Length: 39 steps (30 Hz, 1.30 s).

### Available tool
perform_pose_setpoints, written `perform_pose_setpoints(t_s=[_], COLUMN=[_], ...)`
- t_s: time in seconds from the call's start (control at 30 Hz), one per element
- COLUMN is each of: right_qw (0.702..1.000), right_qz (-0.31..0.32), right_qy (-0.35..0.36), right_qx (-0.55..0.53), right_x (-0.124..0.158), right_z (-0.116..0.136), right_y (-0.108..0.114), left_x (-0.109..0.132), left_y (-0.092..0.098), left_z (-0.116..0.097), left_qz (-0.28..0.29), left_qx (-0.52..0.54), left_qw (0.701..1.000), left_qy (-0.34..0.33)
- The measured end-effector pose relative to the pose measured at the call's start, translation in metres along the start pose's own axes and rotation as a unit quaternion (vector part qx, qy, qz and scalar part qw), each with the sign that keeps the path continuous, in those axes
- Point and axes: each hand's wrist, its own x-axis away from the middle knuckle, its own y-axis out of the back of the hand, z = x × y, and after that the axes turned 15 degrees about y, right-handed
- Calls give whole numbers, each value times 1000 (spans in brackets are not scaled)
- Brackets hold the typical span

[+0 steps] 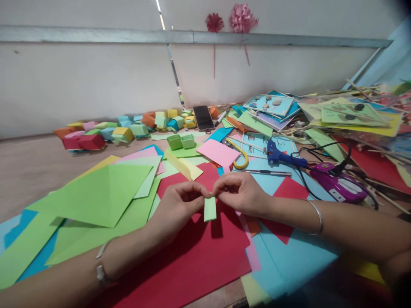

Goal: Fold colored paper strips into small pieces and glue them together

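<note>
A small folded strip of pale green paper [210,209] hangs between my two hands, over a large red sheet [205,265]. My left hand [181,203] pinches its upper left corner between thumb and fingers. At the upper right corner, my right hand [240,193] pinches it the same way. The strip's lower end is free and casts a shadow on the red sheet. Just beyond my hands lie a folded yellow paper [184,164] and a pink sheet [218,152]. Two small green paper boxes [181,141] stand farther back.
Green sheets [96,194] are piled at left. Many small folded paper blocks [123,134] line the wall beside a phone [203,117]. Yellow-handled scissors [242,160], a pen [263,173], a blue glue gun [284,156] and a purple power strip [337,184] with black cable lie right.
</note>
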Motion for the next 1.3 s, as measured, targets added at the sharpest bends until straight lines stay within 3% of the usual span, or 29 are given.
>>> perform_pose_setpoints(t_s=[0.23, 0.43, 0.73, 0.9, 1.07, 1.2, 1.3], right_qw=[999, 988, 993, 979, 926, 904, 906], right_qz=[-3, 17, -2, 37, 87, 90, 74], right_qy=[25, 100, 66, 154, 308, 331, 334], right_qx=[36, 118, 100, 129, 201, 254, 249], right_x=[1, 3, 3, 3, 3, 2, 2], right_z=[2, 7, 12, 8, -4, -7, -6], right_y=[3, 2, -2, 3, 9, 9, 8], left_x=[1, 1, 6, 1, -6, -7, -6], left_y=[4, 1, -3, 3, 6, 5, 3], left_z=[-2, -3, -5, -2, 2, 2, 2], left_qz=[4, -7, 6, 24, 37, 27, 20], left_qx=[-38, -36, -34, 6, 73, 104, 117], left_qw=[999, 999, 998, 999, 997, 994, 993], left_qy=[-19, -40, -58, -26, -12, 3, 13])
